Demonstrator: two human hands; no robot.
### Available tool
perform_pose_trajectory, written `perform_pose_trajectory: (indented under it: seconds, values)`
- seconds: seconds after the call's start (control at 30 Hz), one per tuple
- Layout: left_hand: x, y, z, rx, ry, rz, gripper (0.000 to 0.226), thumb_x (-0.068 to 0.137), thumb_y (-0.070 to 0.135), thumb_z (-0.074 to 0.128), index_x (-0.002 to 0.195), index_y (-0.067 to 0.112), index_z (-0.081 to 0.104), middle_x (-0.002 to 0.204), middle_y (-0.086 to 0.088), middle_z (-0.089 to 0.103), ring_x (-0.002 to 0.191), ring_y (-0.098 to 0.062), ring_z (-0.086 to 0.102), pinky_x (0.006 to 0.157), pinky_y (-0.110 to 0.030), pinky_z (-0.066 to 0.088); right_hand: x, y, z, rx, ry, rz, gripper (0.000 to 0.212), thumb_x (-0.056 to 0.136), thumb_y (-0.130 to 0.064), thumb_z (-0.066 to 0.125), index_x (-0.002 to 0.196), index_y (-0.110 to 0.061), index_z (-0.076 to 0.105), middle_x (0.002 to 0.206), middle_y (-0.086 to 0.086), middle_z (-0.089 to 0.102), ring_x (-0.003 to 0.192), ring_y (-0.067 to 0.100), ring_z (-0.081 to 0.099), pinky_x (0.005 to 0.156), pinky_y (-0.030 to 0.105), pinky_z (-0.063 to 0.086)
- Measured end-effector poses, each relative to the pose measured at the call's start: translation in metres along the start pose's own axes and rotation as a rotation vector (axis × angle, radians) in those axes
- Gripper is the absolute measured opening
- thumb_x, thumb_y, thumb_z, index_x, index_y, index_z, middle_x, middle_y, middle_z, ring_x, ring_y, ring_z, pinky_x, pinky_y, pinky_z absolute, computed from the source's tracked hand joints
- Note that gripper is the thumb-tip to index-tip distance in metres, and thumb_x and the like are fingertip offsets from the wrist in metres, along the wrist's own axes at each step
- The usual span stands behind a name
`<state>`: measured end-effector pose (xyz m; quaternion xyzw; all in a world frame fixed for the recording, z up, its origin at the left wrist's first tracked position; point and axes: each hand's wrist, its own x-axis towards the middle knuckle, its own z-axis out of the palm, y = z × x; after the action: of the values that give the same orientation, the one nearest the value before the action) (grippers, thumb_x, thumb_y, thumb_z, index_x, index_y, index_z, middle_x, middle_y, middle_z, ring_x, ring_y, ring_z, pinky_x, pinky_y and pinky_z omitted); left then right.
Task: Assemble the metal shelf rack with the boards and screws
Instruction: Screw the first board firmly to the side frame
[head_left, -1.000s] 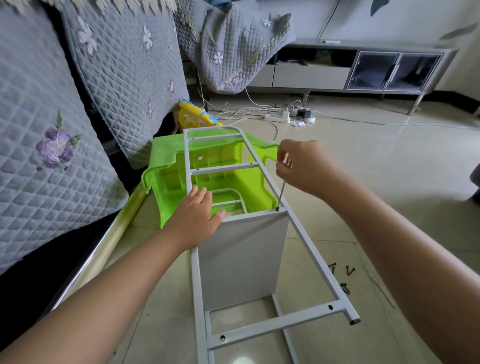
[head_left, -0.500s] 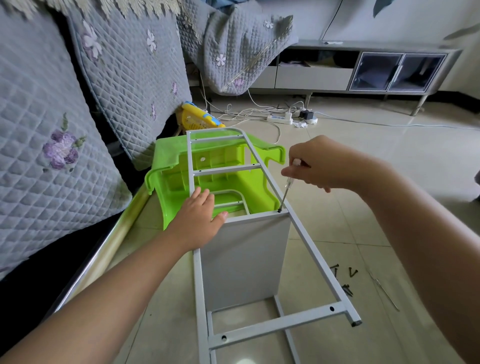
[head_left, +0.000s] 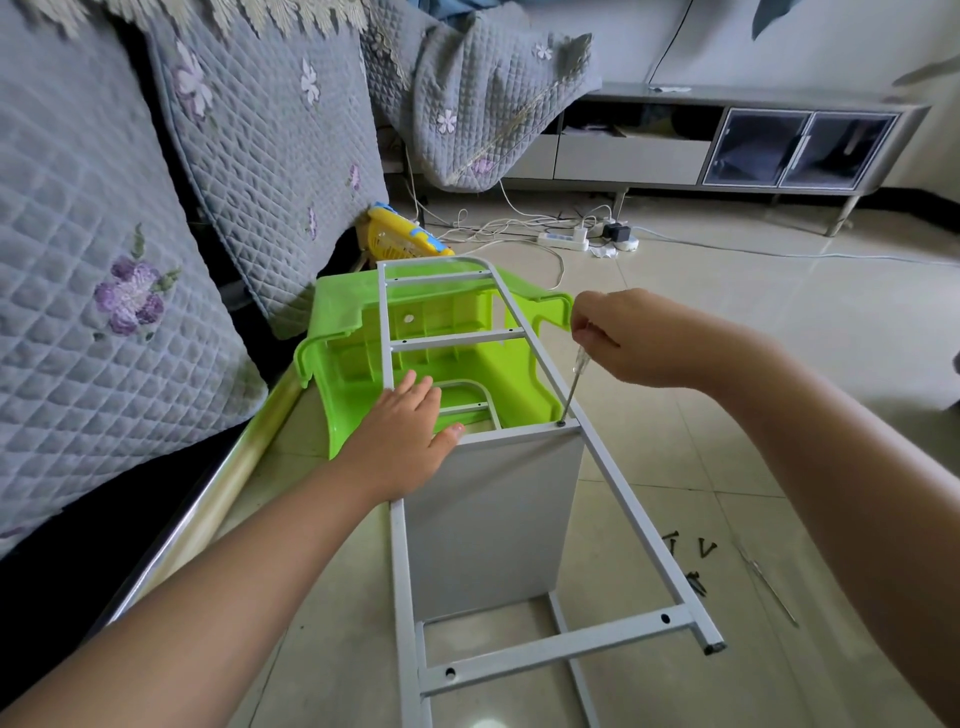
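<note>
Now our right hand (head_left: 631, 338) has rolled over the screwdriver (head_left: 573, 382), fingers pinching its handle, the tip staying in the screw (head_left: 561, 423) where the board (head_left: 498, 519) meets the rack frame (head_left: 628, 512). Our left hand (head_left: 402, 439) still presses flat on the board's edge. We judge the screw is being driven; spare screws (head_left: 693, 564) lie on the floor.

Tiled floor (head_left: 779, 332): rack (head_left: 613, 499), screws (head_left: 691, 561).

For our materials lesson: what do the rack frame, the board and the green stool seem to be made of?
Rack frame: probably painted metal, with thin square tubes and drilled holes. Board: likely coated wood panel, flat and matte grey. Green stool: plastic, glossy with moulded ribs.
</note>
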<state>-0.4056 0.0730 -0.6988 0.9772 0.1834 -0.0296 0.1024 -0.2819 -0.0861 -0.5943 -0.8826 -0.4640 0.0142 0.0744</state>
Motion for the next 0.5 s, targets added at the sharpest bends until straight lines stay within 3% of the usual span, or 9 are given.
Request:
perform_pose_trajectory:
  seconds: [0.1,0.2,0.27,0.33,0.4,0.5]
  values:
    - [0.001,-0.001,0.001,0.007,-0.008,0.026,0.06,0.1,0.037,0.026,0.147,0.005,0.009,0.157,-0.008,0.003,0.145,-0.019,-0.005,0.115,-0.029,-0.002,0.002,0.002,-0.005,-0.117,-0.017,-0.035,0.029,0.097,-0.025,0.039,0.105,-0.003,0.056,0.097,0.016,0.061,0.095,0.03,0.054,0.069,0.029,0.036]
    - [0.001,-0.002,0.003,0.019,-0.017,0.035,0.061,0.099,0.039,0.026,0.147,0.005,0.008,0.157,-0.007,0.001,0.144,-0.019,-0.006,0.115,-0.029,-0.003,0.004,-0.005,-0.008,-0.316,-0.046,0.02,0.046,0.096,-0.045,0.033,0.072,-0.01,0.05,0.068,0.004,0.042,0.093,0.029,0.054,0.054,0.027,0.031]
    - [0.002,-0.002,0.004,0.02,-0.01,0.042,0.062,0.099,0.04,0.026,0.147,0.006,0.008,0.157,-0.007,0.001,0.144,-0.018,-0.007,0.115,-0.029,-0.003,0.005,-0.009,-0.005,-0.352,-0.019,0.048,0.052,0.096,-0.049,0.026,0.063,-0.01,0.041,0.065,0.001,0.035,0.093,0.029,0.054,0.058,0.026,0.031]
    - [0.003,-0.002,0.003,0.021,0.007,0.064,0.061,0.099,0.04,0.027,0.148,0.007,0.01,0.157,-0.006,0.002,0.145,-0.017,-0.006,0.115,-0.029,-0.003,0.005,-0.009,-0.002,-0.327,0.012,0.058,0.049,0.098,-0.044,0.025,0.076,-0.007,0.049,0.078,0.006,0.047,0.095,0.031,0.054,0.066,0.028,0.032]
    - [0.002,-0.002,0.002,0.021,0.038,0.12,0.058,0.098,0.039,0.033,0.147,0.012,0.018,0.157,-0.002,0.007,0.145,-0.014,-0.003,0.115,-0.028,-0.002,0.005,-0.006,0.0,-0.219,0.011,0.018,0.03,0.098,-0.031,0.029,0.089,-0.008,0.046,0.1,0.016,0.056,0.09,0.031,0.052,0.067,0.029,0.033]
    - [0.001,-0.002,0.0,-0.022,0.102,0.232,0.044,0.095,0.037,0.044,0.131,0.012,0.051,0.149,-0.001,0.033,0.143,-0.014,0.017,0.113,-0.025,0.01,0.003,-0.005,0.001,-0.061,-0.033,-0.045,0.021,0.096,-0.015,0.033,0.101,-0.002,0.049,0.105,0.02,0.058,0.086,0.03,0.05,0.074,0.034,0.04]
